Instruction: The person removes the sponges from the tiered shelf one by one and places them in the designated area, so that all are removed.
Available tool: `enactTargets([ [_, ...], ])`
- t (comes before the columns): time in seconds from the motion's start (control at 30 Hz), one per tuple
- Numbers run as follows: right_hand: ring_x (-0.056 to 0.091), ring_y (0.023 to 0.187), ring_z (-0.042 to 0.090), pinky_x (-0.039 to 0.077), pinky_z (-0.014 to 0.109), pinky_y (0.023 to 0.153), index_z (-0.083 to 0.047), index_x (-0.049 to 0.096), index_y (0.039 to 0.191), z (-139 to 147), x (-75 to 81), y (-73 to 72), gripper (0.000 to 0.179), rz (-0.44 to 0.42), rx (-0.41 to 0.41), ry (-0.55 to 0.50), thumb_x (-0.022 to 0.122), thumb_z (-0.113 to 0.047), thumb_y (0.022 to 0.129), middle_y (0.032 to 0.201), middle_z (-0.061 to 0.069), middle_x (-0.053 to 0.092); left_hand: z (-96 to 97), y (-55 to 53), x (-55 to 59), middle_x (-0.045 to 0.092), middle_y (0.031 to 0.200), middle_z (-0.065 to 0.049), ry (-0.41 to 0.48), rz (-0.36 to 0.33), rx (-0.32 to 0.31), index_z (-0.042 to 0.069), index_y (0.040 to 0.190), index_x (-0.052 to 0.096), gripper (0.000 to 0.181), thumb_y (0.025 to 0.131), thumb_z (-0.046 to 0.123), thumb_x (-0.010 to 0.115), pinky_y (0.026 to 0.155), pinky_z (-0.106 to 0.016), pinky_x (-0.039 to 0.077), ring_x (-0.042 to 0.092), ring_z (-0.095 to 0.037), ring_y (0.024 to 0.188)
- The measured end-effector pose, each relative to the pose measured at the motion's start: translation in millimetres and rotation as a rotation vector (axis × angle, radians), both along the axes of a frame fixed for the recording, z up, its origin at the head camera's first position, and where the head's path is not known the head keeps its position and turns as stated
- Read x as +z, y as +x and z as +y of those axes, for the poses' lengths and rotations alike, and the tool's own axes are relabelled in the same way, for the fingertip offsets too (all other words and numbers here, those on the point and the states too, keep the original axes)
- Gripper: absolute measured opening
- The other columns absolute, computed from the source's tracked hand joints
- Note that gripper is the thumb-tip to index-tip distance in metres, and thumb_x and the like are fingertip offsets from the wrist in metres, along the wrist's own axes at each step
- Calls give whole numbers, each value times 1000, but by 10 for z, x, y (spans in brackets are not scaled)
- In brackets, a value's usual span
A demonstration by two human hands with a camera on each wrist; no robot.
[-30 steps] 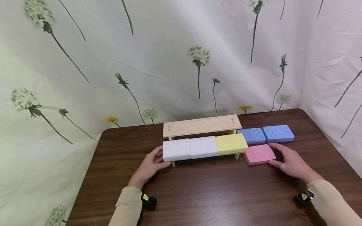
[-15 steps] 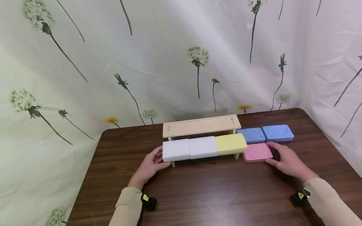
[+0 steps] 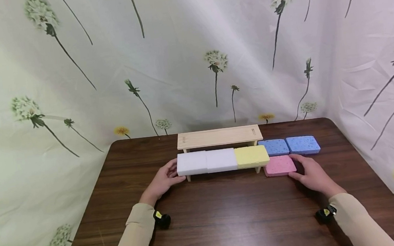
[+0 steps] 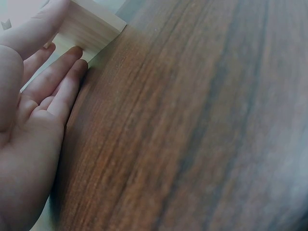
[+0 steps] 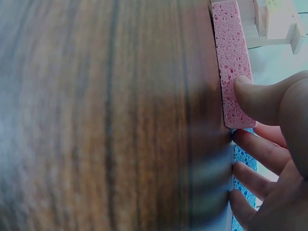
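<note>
In the head view a low two-level wooden shelf (image 3: 219,137) stands at the table's back. On its front level lie two white sponges (image 3: 192,163) and a yellow sponge (image 3: 251,156) at the right end. My left hand (image 3: 162,181) rests against the shelf's left end; the left wrist view shows its fairly straight fingers (image 4: 67,82) at the wooden side. With thumb in front and index finger behind, my right hand (image 3: 312,173) pinches the right end of a pink sponge (image 3: 280,165), flat on the table right of the shelf.
Two blue sponges (image 3: 303,145) lie side by side behind the pink one, the left one partly hidden by the yellow sponge. A flower-printed curtain (image 3: 183,60) hangs right behind the dark wooden table (image 3: 222,224) and along both sides.
The pink sponge has slid slightly back and left with my right hand, up against the blue sponges. My left hand has stayed in place at the shelf's left end.
</note>
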State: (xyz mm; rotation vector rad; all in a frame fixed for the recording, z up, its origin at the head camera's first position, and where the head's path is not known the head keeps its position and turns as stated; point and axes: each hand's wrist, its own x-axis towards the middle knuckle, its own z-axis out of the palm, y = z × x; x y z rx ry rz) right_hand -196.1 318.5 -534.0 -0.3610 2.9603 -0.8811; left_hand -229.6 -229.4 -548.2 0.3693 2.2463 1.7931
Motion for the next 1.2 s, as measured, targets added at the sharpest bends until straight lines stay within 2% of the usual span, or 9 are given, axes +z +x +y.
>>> enactTargets([
  [0.4,42,142,53,33,74,116,6,45,152,5,-17,13,70,-13,-1,-10,79,-17,95,153,33,48,-25,-9,-32,51,153,-27,-6,20,-9,0,159,38,77,94,4,79,110,-27,49,52,-39,140],
  [0.9,42,142,53,33,73,116,6,44,153,-18,12,24,71,-21,-8,16,77,-21,97,154,33,47,-19,-9,-17,50,153,-28,9,19,-5,-1,159,38,78,93,2,79,110,-27,50,51,-41,141],
  [1.2,43,142,53,35,72,116,5,45,153,-4,52,33,77,-8,1,26,81,-28,94,153,32,48,-33,-3,-20,48,156,-27,8,4,-1,0,160,37,80,93,4,81,112,-28,49,48,-40,144],
])
